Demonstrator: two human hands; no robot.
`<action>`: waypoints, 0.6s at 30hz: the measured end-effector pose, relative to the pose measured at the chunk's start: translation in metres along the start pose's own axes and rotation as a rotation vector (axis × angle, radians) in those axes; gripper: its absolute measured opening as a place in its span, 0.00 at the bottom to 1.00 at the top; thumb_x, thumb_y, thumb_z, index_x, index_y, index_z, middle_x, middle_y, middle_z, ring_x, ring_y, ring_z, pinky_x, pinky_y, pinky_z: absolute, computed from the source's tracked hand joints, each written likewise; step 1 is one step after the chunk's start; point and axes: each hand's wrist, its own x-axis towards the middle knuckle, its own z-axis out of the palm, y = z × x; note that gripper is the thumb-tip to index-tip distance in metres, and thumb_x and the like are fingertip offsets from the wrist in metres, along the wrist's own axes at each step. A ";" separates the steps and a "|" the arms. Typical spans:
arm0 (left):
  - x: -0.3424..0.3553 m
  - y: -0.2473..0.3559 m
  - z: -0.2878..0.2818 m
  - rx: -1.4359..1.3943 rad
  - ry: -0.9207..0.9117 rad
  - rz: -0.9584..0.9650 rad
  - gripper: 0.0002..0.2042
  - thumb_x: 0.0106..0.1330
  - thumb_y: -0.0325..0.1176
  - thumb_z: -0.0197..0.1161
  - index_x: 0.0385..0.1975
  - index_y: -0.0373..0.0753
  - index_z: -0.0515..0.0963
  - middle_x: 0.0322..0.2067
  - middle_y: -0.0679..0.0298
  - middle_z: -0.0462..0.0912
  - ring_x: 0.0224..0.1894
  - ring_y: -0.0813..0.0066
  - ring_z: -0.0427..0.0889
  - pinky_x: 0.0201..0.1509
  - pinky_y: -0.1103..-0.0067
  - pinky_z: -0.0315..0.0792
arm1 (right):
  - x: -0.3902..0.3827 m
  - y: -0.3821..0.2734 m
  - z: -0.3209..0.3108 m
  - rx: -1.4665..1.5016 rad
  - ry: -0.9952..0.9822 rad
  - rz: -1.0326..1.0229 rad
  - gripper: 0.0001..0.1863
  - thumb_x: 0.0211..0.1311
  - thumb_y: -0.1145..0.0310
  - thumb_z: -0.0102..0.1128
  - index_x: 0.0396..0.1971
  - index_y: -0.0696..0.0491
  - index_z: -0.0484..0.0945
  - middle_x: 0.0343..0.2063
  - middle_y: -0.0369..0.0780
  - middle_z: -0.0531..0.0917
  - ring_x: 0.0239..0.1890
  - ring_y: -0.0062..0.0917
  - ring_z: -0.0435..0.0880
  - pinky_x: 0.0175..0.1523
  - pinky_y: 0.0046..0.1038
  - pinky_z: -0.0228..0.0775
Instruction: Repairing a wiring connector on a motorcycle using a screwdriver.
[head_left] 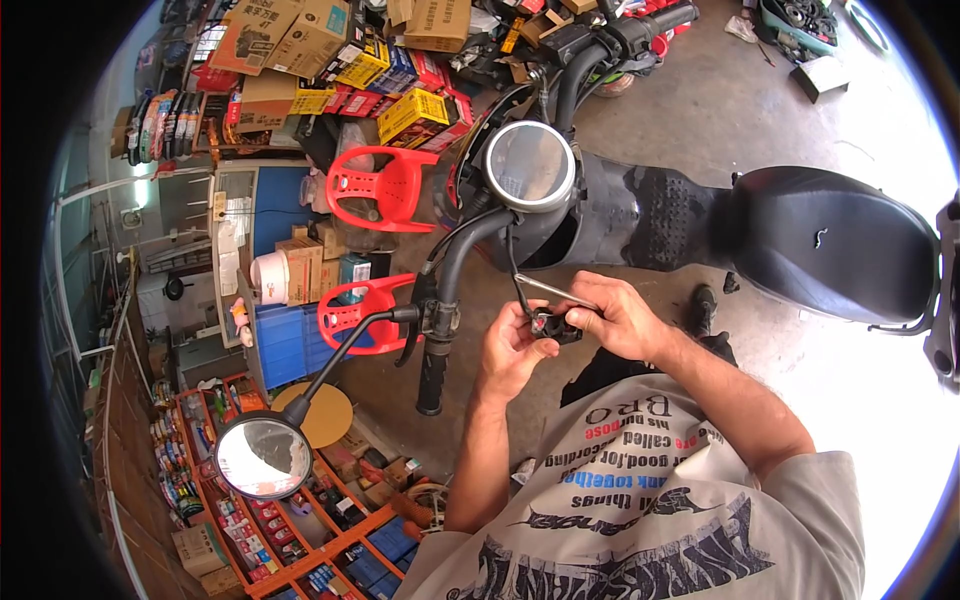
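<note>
A small black switch housing (556,326) on a black cable (513,258) hangs off the near side of a scooter's handlebar. My left hand (508,350) is closed on it, thumb and fingers around its left end. My right hand (622,316) grips a slim silver screwdriver (543,288), whose shaft points up and left past the housing. The screwdriver's handle is hidden in the palm. The right thumb and fingertips are at the housing's right end. Left of my hands is the black rubber handlebar grip (431,378).
The scooter's round gauge (530,166) and black seat (840,242) lie beyond my hands. A mirror (263,455) sticks out to the left. Two red plastic chairs (385,190) stand behind the handlebar. Stacked cartons (415,118) and orange shelves (330,548) with parts line the left side.
</note>
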 end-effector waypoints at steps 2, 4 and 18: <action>0.000 -0.001 0.001 -0.004 0.002 0.010 0.28 0.54 0.28 0.74 0.53 0.33 0.68 0.42 0.63 0.78 0.41 0.79 0.79 0.42 0.83 0.79 | 0.000 -0.004 0.000 -0.014 0.008 0.005 0.09 0.62 0.67 0.58 0.36 0.57 0.80 0.27 0.42 0.75 0.33 0.36 0.76 0.39 0.34 0.69; 0.000 -0.002 0.001 -0.013 -0.004 0.015 0.28 0.55 0.28 0.74 0.54 0.33 0.68 0.42 0.63 0.78 0.42 0.78 0.78 0.42 0.83 0.79 | 0.001 -0.008 -0.001 -0.025 0.016 0.015 0.09 0.60 0.66 0.59 0.30 0.57 0.76 0.26 0.44 0.73 0.33 0.43 0.75 0.39 0.41 0.67; -0.001 -0.011 -0.005 -0.040 -0.083 0.051 0.28 0.59 0.34 0.71 0.56 0.31 0.66 0.47 0.59 0.77 0.43 0.76 0.79 0.42 0.81 0.78 | 0.005 -0.013 0.000 -0.065 -0.022 0.026 0.13 0.57 0.62 0.62 0.26 0.57 0.76 0.25 0.43 0.74 0.33 0.42 0.76 0.38 0.40 0.67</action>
